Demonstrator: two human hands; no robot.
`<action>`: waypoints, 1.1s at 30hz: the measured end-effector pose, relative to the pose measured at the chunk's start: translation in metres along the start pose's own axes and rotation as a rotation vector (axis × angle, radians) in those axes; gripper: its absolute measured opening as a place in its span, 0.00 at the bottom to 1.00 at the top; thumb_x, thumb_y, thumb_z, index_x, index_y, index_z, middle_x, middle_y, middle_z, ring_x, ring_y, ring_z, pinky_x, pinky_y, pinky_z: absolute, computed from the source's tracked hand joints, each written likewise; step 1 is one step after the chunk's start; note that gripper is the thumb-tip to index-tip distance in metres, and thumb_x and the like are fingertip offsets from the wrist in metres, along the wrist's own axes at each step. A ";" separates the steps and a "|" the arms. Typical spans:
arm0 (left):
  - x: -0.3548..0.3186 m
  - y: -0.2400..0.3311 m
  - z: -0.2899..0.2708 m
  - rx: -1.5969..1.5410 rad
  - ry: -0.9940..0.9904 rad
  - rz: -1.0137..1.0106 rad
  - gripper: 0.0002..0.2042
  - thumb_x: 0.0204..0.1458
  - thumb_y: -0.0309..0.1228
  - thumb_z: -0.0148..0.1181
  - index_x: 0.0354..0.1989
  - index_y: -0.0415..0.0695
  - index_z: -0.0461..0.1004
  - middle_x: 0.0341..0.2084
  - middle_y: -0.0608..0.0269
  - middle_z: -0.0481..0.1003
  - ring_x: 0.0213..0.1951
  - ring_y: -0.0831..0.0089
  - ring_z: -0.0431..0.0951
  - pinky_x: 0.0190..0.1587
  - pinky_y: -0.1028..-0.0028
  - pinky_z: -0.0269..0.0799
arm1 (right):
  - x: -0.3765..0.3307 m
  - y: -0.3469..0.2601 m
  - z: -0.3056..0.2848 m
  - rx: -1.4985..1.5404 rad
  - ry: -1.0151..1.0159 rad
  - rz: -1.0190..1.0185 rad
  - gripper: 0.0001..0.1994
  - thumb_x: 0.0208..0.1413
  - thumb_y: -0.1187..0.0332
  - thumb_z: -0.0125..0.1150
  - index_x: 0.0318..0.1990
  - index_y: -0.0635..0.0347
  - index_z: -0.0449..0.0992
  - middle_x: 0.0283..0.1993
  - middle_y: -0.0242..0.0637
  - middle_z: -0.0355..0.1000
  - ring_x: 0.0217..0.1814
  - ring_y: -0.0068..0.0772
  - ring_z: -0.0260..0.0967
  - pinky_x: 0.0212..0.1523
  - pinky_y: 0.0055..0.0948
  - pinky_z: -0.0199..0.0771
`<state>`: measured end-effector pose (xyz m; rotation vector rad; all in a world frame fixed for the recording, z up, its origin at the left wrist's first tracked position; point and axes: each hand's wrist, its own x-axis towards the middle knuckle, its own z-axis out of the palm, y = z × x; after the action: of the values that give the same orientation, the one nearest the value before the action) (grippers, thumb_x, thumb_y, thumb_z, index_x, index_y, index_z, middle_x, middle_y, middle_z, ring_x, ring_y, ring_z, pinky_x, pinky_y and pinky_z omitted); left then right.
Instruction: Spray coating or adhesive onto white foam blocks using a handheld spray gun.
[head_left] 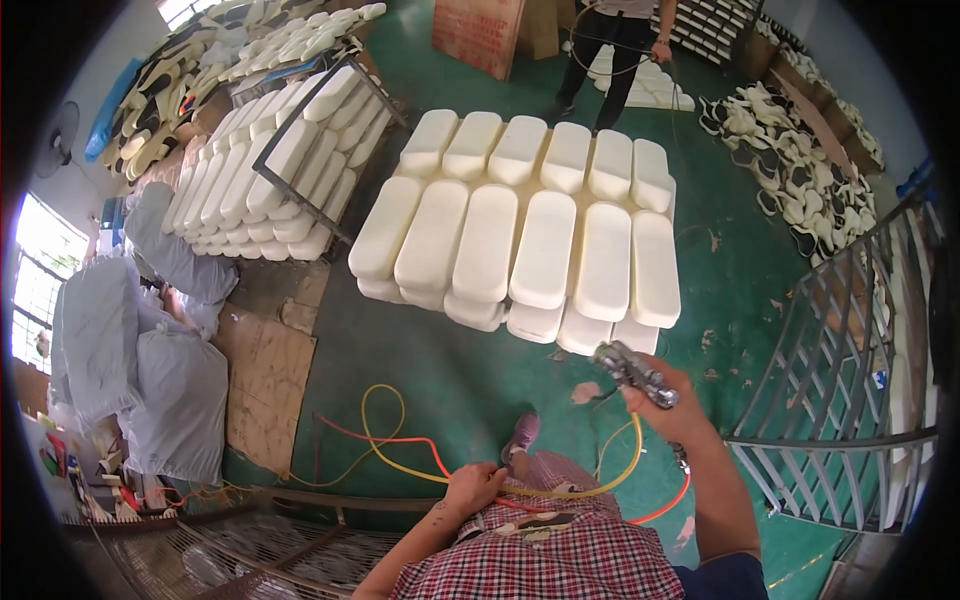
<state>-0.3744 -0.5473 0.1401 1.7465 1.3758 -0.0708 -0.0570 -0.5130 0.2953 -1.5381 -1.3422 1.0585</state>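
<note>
Gun (638,373) best being kept square to pads (543,250), passes even; hoses (637,447) best being held slack, clear of pads. Gun being gripped in right hand (668,395), fingers wrapped; trigger pull: cannot tell. Hoses being grasped in left hand (473,488), fingers curled closed. Pads lying stacked ahead of both hands.

a tan sheet (529,185) carries two rows of white rounded blocks (543,248), side by side
</note>
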 end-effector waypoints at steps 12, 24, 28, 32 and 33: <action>-0.036 0.021 0.019 0.000 -0.028 0.036 0.17 0.53 0.44 0.49 0.32 0.44 0.79 0.29 0.49 0.77 0.35 0.50 0.77 0.40 0.58 0.72 | -0.037 -0.001 -0.012 -0.061 0.083 0.015 0.22 0.49 0.70 0.65 0.52 0.63 0.70 0.36 0.34 0.75 0.37 0.19 0.69 0.38 0.23 0.71; -0.018 0.070 0.032 0.043 -0.059 -0.004 0.18 0.53 0.45 0.48 0.37 0.44 0.77 0.31 0.49 0.77 0.37 0.50 0.76 0.42 0.57 0.71 | -0.012 0.016 -0.098 0.123 0.351 -0.032 0.22 0.51 0.71 0.63 0.54 0.64 0.69 0.30 0.29 0.73 0.27 0.17 0.69 0.29 0.20 0.71; -0.010 0.097 0.039 -0.005 -0.042 -0.049 0.18 0.54 0.45 0.48 0.37 0.44 0.77 0.32 0.48 0.77 0.39 0.50 0.76 0.43 0.57 0.71 | -0.016 0.019 -0.108 0.126 0.119 -0.025 0.21 0.52 0.72 0.62 0.54 0.64 0.69 0.30 0.30 0.72 0.27 0.17 0.68 0.29 0.20 0.71; 0.000 0.121 0.050 0.023 -0.071 -0.034 0.18 0.54 0.45 0.48 0.36 0.43 0.77 0.32 0.48 0.77 0.39 0.50 0.76 0.44 0.58 0.71 | 0.009 0.035 -0.140 0.096 0.260 -0.067 0.21 0.52 0.72 0.62 0.54 0.63 0.69 0.30 0.29 0.72 0.28 0.18 0.68 0.30 0.20 0.71; 0.003 0.125 0.053 0.026 -0.061 -0.037 0.18 0.54 0.45 0.49 0.36 0.42 0.77 0.31 0.47 0.77 0.38 0.50 0.76 0.43 0.57 0.71 | 0.016 0.037 -0.146 0.166 0.286 -0.049 0.21 0.51 0.71 0.63 0.54 0.64 0.69 0.30 0.29 0.72 0.28 0.17 0.68 0.30 0.20 0.72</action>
<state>-0.2485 -0.5790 0.1803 1.7264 1.3689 -0.1621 0.0945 -0.5086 0.3049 -1.4624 -1.0638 0.8594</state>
